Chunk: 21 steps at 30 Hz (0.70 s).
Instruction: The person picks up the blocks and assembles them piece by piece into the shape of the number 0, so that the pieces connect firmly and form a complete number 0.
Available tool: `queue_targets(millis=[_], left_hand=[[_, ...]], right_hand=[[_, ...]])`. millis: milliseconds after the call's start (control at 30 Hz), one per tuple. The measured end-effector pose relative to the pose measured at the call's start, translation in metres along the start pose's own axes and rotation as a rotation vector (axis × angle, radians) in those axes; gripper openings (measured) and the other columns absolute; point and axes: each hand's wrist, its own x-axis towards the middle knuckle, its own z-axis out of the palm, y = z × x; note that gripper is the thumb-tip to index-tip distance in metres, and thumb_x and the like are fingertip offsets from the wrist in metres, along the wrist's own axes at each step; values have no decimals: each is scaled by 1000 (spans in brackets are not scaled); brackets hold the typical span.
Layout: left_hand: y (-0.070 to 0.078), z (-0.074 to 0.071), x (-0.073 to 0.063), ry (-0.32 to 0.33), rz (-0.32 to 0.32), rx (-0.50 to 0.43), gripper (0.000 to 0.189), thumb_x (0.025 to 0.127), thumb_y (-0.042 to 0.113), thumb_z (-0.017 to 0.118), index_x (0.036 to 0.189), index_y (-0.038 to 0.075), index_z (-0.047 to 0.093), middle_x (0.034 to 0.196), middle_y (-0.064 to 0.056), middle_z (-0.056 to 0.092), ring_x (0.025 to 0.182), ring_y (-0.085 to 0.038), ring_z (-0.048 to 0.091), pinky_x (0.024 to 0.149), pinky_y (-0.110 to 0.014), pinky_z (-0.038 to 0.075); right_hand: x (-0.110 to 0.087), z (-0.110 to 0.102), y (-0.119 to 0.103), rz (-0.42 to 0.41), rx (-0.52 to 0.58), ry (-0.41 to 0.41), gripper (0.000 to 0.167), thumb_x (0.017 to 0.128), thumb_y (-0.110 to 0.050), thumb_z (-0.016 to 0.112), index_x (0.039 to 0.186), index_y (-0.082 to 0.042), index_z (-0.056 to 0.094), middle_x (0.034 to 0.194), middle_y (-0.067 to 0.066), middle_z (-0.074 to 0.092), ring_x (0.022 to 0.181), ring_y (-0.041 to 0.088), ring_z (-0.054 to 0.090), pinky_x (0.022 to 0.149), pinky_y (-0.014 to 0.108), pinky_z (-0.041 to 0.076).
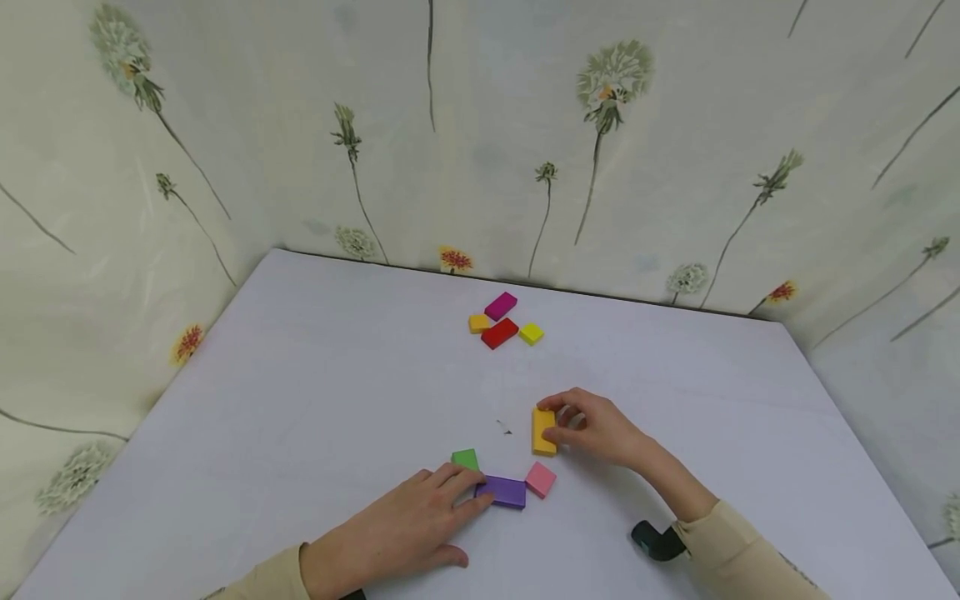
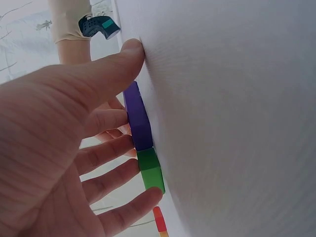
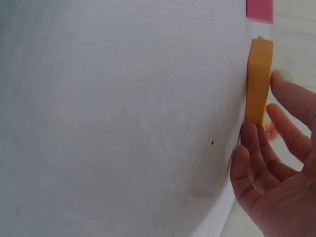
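Orange block [image 1: 540,429], at one o'clock from purple block [image 1: 507,493]: likely light, stiff, smooth; best held by long sides. Your right hand [image 1: 600,429]: fingers pinching it. Your left hand [image 1: 405,523]: fingers spread, touching purple block and green block [image 1: 465,458].

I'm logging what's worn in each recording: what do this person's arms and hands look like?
The left hand and right hand are bare, with no gloves. The left sleeve and right sleeve are plain beige. A dark, curved device sits at the right wrist; the left wrist view shows its teal patch. No cables are visible.
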Motion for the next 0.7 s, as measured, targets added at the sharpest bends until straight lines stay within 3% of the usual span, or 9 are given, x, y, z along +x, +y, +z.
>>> queue_targets(millis=[367, 700], left_hand=[[-1, 2, 0, -2, -4, -8, 70, 86, 57, 65, 143, 21, 50, 142, 0, 43, 126, -18, 43, 92, -32, 47], [0, 1, 0, -8, -2, 0, 70, 85, 58, 64, 144, 21, 50, 143, -1, 43, 126, -18, 42, 92, -32, 48]], right_hand=[[-3, 1, -3, -42, -11, -20, 39, 88, -22, 74, 122, -7, 63, 114, 4, 63, 98, 22, 58, 78, 29, 52], [-7, 0, -6, -23, -19, -33, 41, 87, -25, 75, 122, -9, 63, 114, 2, 63, 100, 21, 57, 80, 31, 50]])
